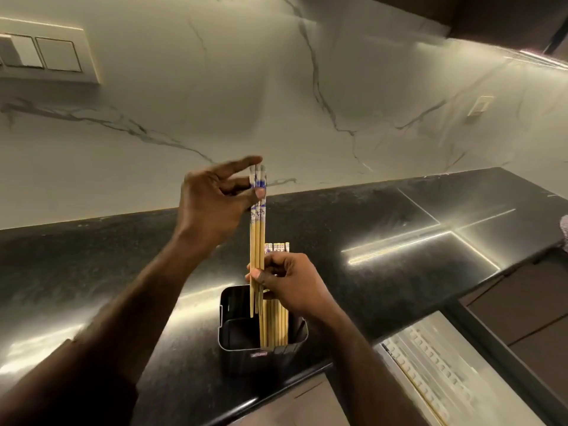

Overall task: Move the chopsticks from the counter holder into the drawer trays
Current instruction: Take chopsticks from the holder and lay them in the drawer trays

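Observation:
A black square holder [233, 330] stands on the black counter near its front edge. Several bamboo chopsticks [276, 324] with blue-and-white tops stand in it. Three chopsticks [257, 241] are lifted upright, their tips just above the holder's mouth. My left hand [212, 198] pinches their patterned tops between thumb and fingers. My right hand [289, 281] is closed around the lifted chopsticks lower down, just above the holder, in front of the standing ones. The open drawer with its grey tray [445, 373] lies at the lower right; one chopstick [427, 401] lies along it.
The glossy black counter [399, 222] runs along a white marbled wall [276, 87]. A switch plate [46, 53] sits on the wall at upper left. Dark cabinet fronts [522, 309] lie right of the drawer. A checked cloth edge [564, 232] shows at far right.

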Motion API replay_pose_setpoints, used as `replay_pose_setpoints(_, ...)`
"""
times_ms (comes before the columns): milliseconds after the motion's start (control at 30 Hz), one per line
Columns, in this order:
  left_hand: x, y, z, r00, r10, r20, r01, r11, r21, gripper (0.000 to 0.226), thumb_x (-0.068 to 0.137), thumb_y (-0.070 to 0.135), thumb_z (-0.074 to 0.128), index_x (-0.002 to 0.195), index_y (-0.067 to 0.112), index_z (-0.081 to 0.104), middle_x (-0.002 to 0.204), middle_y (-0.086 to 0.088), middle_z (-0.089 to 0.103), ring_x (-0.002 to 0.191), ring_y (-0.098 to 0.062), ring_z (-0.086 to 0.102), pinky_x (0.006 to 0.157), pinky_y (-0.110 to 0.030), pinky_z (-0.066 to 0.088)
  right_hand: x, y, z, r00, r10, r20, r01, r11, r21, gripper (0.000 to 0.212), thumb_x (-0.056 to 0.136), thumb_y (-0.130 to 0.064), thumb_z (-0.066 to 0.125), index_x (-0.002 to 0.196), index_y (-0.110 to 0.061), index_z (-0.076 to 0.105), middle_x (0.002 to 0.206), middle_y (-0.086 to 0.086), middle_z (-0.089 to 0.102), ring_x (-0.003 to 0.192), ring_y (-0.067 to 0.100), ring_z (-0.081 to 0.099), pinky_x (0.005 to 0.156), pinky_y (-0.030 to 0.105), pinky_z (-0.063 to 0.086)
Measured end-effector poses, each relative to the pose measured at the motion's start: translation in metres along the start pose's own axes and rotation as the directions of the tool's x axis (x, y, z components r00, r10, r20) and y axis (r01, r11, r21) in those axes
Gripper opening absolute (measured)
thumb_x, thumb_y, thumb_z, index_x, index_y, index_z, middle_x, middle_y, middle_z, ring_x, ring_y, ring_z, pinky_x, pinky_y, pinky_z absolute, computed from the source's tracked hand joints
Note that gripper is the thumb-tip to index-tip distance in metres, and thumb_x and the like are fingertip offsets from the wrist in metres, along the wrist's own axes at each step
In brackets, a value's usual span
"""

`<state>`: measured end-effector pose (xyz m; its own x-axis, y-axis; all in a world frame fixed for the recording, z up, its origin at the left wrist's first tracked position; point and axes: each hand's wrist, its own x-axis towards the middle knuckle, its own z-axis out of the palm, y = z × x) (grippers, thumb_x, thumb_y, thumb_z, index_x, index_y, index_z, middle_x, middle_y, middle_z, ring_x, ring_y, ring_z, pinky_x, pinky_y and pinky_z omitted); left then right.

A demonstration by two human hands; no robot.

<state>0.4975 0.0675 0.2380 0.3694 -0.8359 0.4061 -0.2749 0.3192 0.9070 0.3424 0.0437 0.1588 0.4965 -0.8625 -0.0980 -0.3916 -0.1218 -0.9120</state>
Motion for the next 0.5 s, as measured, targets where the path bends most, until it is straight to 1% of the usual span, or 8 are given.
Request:
replay_pose_setpoints(100,0.001,0.026,0.011,0.999,0.003,0.053,0.001,0.997,-0.079,0.052,0.074,0.0,0.076,0.121,0.019,0.064,0.096,-0.002,0.074,0.085,-0.007,0.073,0.073,-0.024,0.059,-0.018,-0.001,-0.021,0.999,-0.01,0.039,0.007,0.997,0.077,0.015,0.092,-0.019,0.064,0.106,-0.016,0.07,0.098,0.002,0.076,0.095,0.014,0.072,0.088,0.045,0.058)
replay_pose_setpoints(200,-0.007,0.039,0.031,0.996,-0.02,0.092,0.031,0.992,-0.124,0.048,0.074,-0.001,0.076,0.115,0.02,0.067,0.088,0.0,0.076,0.081,-0.011,0.074,0.072,-0.029,0.061,-0.043,0.001,-0.046,0.998,-0.01,0.069,0.002,0.993,0.119,0.016,0.094,-0.015,0.06,0.109,-0.014,0.068,0.101,0.005,0.075,0.095,0.016,0.072,0.088,0.043,0.058)
replay_pose_setpoints(267,-0.016,0.046,0.049,0.993,-0.039,0.11,0.056,0.986,-0.158,0.046,0.073,-0.001,0.077,0.112,0.022,0.068,0.085,-0.001,0.077,0.08,-0.014,0.075,0.072,-0.032,0.061,-0.065,0.007,-0.064,0.997,-0.007,0.079,-0.006,0.988,0.157,0.015,0.096,-0.014,0.058,0.107,-0.015,0.067,0.101,0.007,0.075,0.096,0.02,0.072,0.088,0.043,0.058)
replay_pose_setpoints(333,-0.027,0.055,0.069,0.991,-0.047,0.126,0.071,0.978,-0.196,0.045,0.073,-0.002,0.077,0.11,0.022,0.069,0.083,-0.001,0.077,0.079,-0.014,0.075,0.07,-0.029,0.061,-0.088,0.016,-0.081,0.997,0.007,0.072,-0.019,0.985,0.171,0.013,0.097,-0.019,0.057,0.104,-0.014,0.067,0.098,0.01,0.074,0.094,0.024,0.072,0.088,0.044,0.058)
replay_pose_setpoints(400,-0.042,0.068,0.092,0.988,-0.036,0.147,0.068,0.974,-0.218,0.045,0.074,-0.003,0.076,0.111,0.021,0.068,0.083,0.0,0.077,0.078,-0.012,0.075,0.067,-0.024,0.059,-0.116,0.025,-0.1,0.998,0.044,0.042,-0.05,0.985,0.166,0.018,0.097,-0.025,0.056,0.103,-0.012,0.067,0.096,0.014,0.074,0.092,0.029,0.072,0.085,0.043,0.059)
replay_pose_setpoints(433,-0.051,0.075,0.105,0.987,-0.033,0.155,0.068,0.971,-0.229,0.045,0.074,-0.003,0.076,0.112,0.02,0.068,0.083,0.0,0.076,0.078,-0.012,0.075,0.067,-0.024,0.059,-0.131,0.029,-0.109,0.998,0.066,0.021,-0.069,0.984,0.165,0.02,0.097,-0.028,0.055,0.103,-0.012,0.067,0.095,0.014,0.074,0.091,0.031,0.072,0.082,0.042,0.06)
replay_pose_setpoints(500,-0.07,0.088,0.13,0.986,-0.032,0.166,0.075,0.963,-0.259,0.045,0.074,-0.004,0.075,0.112,0.019,0.068,0.086,-0.004,0.077,0.08,-0.015,0.075,0.069,-0.028,0.06,-0.161,0.037,-0.127,0.996,0.091,-0.022,-0.086,0.981,0.175,0.023,0.097,-0.029,0.055,0.104,-0.01,0.067,0.094,0.013,0.074,0.088,0.029,0.073,0.078,0.04,0.061)
